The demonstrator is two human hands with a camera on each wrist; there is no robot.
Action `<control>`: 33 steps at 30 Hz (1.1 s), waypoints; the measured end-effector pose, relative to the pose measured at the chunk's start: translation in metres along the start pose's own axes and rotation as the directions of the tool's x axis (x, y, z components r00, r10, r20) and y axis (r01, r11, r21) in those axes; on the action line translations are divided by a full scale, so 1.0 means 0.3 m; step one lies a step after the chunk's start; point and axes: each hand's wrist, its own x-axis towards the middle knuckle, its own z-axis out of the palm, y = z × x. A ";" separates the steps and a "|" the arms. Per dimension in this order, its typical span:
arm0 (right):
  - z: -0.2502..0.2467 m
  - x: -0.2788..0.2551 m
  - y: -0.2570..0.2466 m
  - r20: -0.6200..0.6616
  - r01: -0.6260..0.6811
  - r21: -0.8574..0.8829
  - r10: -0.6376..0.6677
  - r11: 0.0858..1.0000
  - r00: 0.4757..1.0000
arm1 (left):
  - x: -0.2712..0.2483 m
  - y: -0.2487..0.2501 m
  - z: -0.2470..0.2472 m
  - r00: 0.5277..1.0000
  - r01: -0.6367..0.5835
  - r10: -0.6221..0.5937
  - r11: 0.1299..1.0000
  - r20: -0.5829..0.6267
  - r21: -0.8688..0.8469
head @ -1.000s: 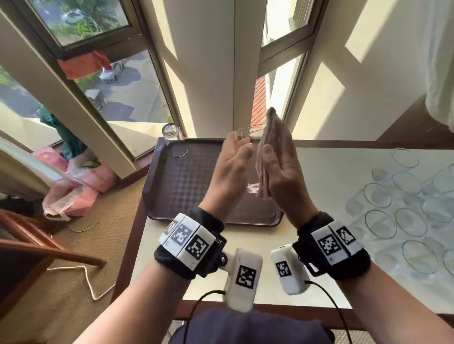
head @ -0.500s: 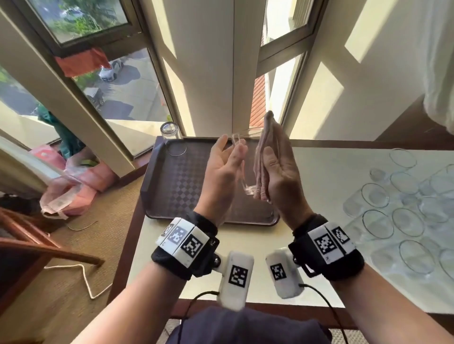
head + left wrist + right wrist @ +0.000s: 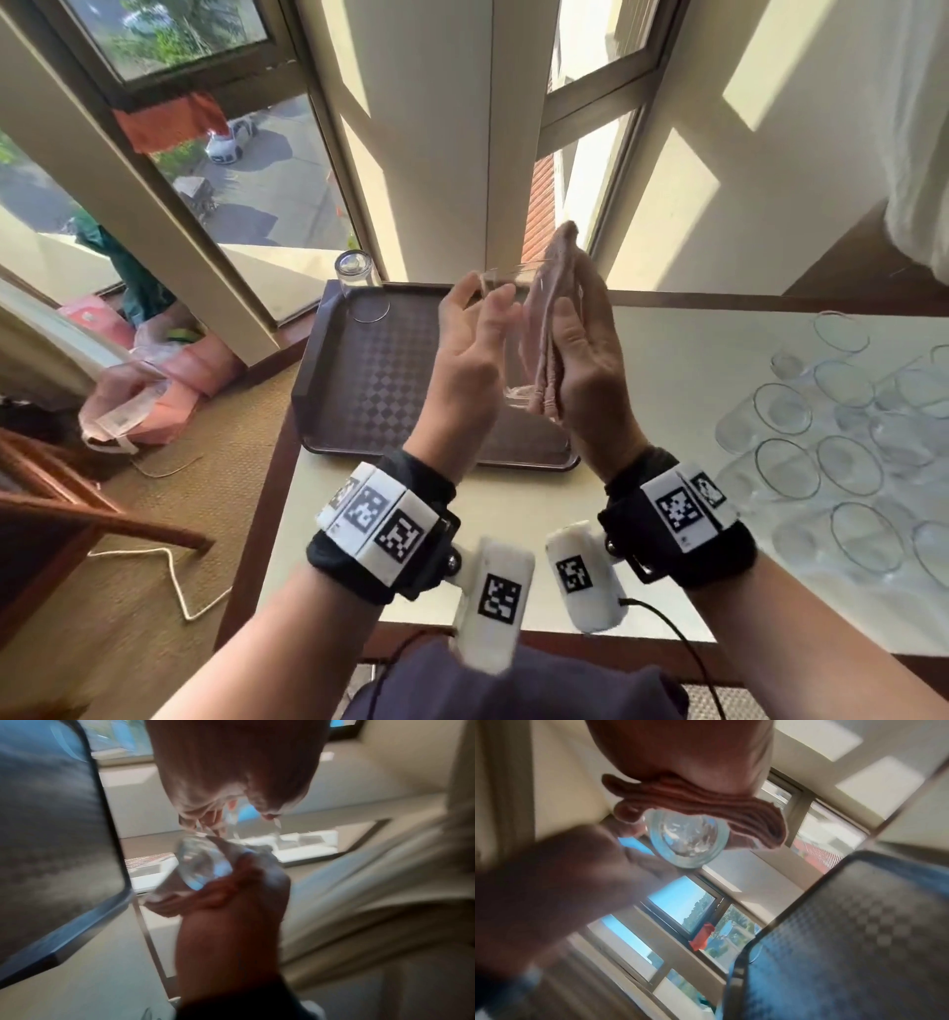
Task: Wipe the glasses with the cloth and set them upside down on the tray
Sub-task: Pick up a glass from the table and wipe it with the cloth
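I hold a clear glass (image 3: 506,334) upright above the dark checkered tray (image 3: 359,390). My left hand (image 3: 475,329) grips it from the left with fingers and thumb near the rim. My right hand (image 3: 575,349) presses a folded pink cloth (image 3: 547,329) flat against the glass's right side, with the thumb pinning the cloth. In the right wrist view the glass's thick base (image 3: 687,841) sits against the cloth (image 3: 706,807). The left wrist view is blurred and shows the glass (image 3: 203,866) between both hands. One glass (image 3: 359,288) stands upside down in the tray's far left corner.
Several clear glasses (image 3: 842,462) stand upright on the white table (image 3: 667,360) to the right. Windows and a pillar rise just behind the tray. A wooden chair (image 3: 77,514) and pink bags (image 3: 154,395) are on the floor to the left.
My left hand's fingers have shifted on the glass and spread slightly. The cloth hand stays pressed to the glass, and both hands have barely moved over the tray.
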 end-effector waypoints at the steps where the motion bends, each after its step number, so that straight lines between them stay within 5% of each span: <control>1: 0.008 0.001 0.009 -0.007 0.063 -0.064 -0.063 0.996 0.998 | 0.004 0.001 0.016 1.000 -0.009 0.009 1.000 -0.015 0.029; 3: 0.020 -0.001 0.008 -0.006 0.075 -0.063 -0.076 0.995 0.997 | 0.007 0.004 0.040 0.998 -0.037 0.038 0.998 -0.044 0.044; 7: 0.019 -0.020 -0.045 0.057 -0.115 0.249 0.104 0.962 0.993 | 0.011 0.018 0.029 0.995 -0.103 0.104 0.991 0.010 -0.082; 11: -0.007 -0.017 -0.059 0.109 -0.238 0.332 0.213 0.913 0.971 | 0.017 0.028 -0.001 0.995 -0.042 0.047 0.997 0.088 -0.059; 15: -0.019 0.010 -0.044 -0.016 -0.024 -0.016 0.024 1.000 1.000 | 0.027 0.015 -0.018 0.999 0.038 -0.037 0.992 0.009 -0.118; 18: -0.007 0.010 -0.024 -0.021 0.087 -0.203 -0.093 0.975 0.995 | -0.001 0.006 0.010 1.000 0.013 -0.010 0.994 0.024 -0.104; 20: -0.001 0.004 -0.029 0.032 0.075 -0.087 -0.072 0.993 0.997 | -0.012 0.003 0.033 0.999 -0.036 0.038 0.992 0.015 -0.123; 24: -0.019 -0.026 -0.105 0.095 -0.160 0.174 0.145 0.972 0.985 | -0.016 0.037 0.040 0.991 -0.034 0.069 0.956 0.111 -0.292; 27: -0.043 -0.014 -0.118 0.127 -0.185 0.247 0.157 0.951 0.979 | 0.006 0.051 0.022 0.988 -0.022 0.050 0.982 0.145 -0.186; 30: -0.035 0.023 -0.106 0.056 0.029 -0.032 -0.027 0.999 0.998 | 0.006 0.067 0.027 0.996 -0.042 0.055 0.985 0.076 -0.169; 33: -0.010 0.032 -0.061 0.034 0.168 -0.294 -0.165 0.941 0.986 | 0.006 0.064 0.050 0.998 -0.062 0.061 0.995 -0.009 -0.074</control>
